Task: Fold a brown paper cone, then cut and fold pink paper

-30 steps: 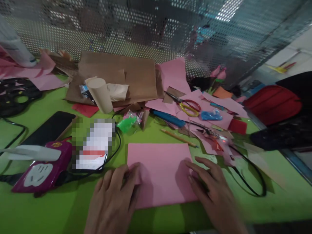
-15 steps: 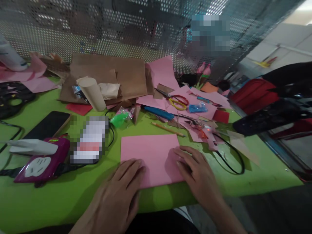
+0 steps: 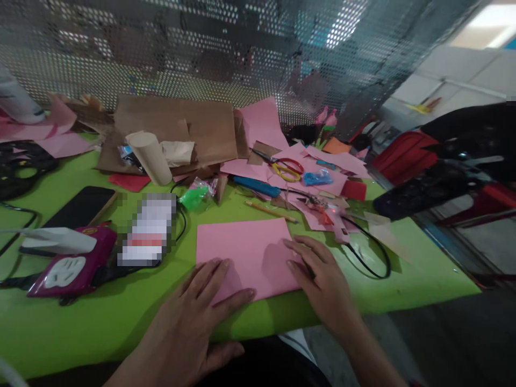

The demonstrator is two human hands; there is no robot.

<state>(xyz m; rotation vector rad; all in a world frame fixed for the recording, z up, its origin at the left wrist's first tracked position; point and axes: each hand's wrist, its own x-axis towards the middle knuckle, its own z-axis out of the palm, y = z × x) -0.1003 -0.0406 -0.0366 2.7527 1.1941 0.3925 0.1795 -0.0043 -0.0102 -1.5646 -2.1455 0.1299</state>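
Observation:
A pink sheet of paper (image 3: 242, 252) lies flat on the green table (image 3: 80, 333) near its front edge. My left hand (image 3: 189, 322) rests with fingers spread, its fingertips on the sheet's lower left corner. My right hand (image 3: 322, 279) lies flat with fingers stretched out on the sheet's right edge. Neither hand holds anything.
Behind the sheet lie a pencil (image 3: 270, 211), a blue pen (image 3: 258, 186), scissors (image 3: 282, 166), pink scraps, brown paper (image 3: 181, 129) and a cardboard roll (image 3: 151, 157). At left sit a dark phone (image 3: 78, 207) and a magenta power strip (image 3: 68, 269). A black cable (image 3: 371, 252) loops at right.
The view has shifted, so the table edge and floor now show at right. Both hands stay on the pink sheet; the left fingers have slid further onto its corner.

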